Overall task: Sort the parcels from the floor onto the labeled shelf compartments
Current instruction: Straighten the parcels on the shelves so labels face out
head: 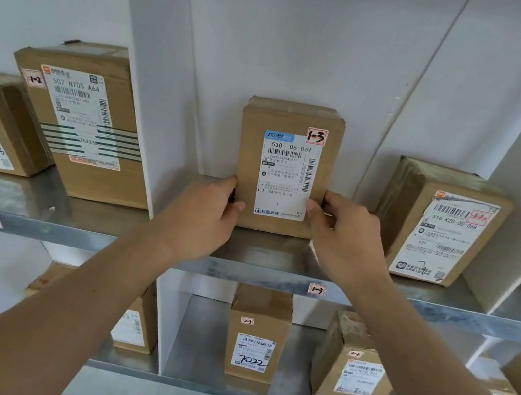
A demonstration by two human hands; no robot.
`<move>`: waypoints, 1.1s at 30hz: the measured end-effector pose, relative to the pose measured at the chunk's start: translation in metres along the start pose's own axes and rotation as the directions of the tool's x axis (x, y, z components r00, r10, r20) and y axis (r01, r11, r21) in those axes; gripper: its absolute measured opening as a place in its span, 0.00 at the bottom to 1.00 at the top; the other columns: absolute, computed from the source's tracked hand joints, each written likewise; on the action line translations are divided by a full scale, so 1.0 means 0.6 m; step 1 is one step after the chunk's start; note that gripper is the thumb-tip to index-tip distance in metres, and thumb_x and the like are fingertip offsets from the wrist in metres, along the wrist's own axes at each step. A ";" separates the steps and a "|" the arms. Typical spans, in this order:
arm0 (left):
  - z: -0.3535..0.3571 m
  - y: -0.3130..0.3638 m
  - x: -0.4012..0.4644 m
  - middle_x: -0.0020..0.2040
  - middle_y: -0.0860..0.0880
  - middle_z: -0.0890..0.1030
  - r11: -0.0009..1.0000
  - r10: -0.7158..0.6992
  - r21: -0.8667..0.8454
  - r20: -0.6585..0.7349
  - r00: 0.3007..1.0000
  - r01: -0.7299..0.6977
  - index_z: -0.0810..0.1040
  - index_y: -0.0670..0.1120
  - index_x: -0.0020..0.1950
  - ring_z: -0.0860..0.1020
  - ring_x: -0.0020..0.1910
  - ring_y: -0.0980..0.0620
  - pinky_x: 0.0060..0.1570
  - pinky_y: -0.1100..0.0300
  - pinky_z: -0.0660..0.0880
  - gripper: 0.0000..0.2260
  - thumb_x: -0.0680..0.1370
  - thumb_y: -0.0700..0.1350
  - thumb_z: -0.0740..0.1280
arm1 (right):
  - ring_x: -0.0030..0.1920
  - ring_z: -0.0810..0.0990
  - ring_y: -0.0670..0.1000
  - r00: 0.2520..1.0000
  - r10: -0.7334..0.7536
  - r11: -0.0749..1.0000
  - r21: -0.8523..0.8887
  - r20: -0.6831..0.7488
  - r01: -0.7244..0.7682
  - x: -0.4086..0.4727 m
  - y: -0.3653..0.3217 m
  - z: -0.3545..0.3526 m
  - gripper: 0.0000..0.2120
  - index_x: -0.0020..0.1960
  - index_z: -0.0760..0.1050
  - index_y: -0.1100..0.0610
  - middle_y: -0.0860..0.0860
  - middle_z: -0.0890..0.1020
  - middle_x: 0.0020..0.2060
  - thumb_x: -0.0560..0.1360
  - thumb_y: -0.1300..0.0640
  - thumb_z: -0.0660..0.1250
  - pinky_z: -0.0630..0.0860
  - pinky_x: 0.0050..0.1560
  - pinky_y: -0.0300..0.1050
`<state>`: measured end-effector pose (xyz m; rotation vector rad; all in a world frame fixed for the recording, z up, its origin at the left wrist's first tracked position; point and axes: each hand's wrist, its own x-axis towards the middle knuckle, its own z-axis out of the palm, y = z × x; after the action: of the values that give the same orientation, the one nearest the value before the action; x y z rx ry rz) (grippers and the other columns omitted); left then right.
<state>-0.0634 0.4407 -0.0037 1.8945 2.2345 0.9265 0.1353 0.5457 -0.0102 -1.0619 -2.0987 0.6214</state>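
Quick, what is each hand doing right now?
Left hand: grips the left edge of the 1-3 parcel.
Right hand: grips its right edge.

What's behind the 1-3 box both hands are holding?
The held box stands upright on the metal shelf, gripped by the left hand and right hand. Above it, only the white back panel shows; the area directly behind is covered.

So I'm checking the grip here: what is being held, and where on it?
The upright parcel marked 1-3, gripped at its lower side edges: left hand on the left edge, right hand on the right.
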 end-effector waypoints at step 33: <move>-0.041 0.197 -0.123 0.80 0.50 0.68 0.992 0.049 -0.122 0.067 0.997 -0.041 0.68 0.46 0.79 0.67 0.79 0.49 0.77 0.49 0.65 0.22 0.86 0.51 0.61 | 0.67 0.79 0.54 1.000 0.025 1.000 0.006 -0.007 -0.025 -0.172 -0.068 -0.146 0.24 0.77 0.70 0.55 0.54 0.81 0.67 0.86 0.44 0.58 0.71 0.62 0.41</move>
<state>0.0470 0.3705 0.0495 1.9014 2.0559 0.9618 0.2253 0.4472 0.0360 -1.0867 -2.0798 0.6346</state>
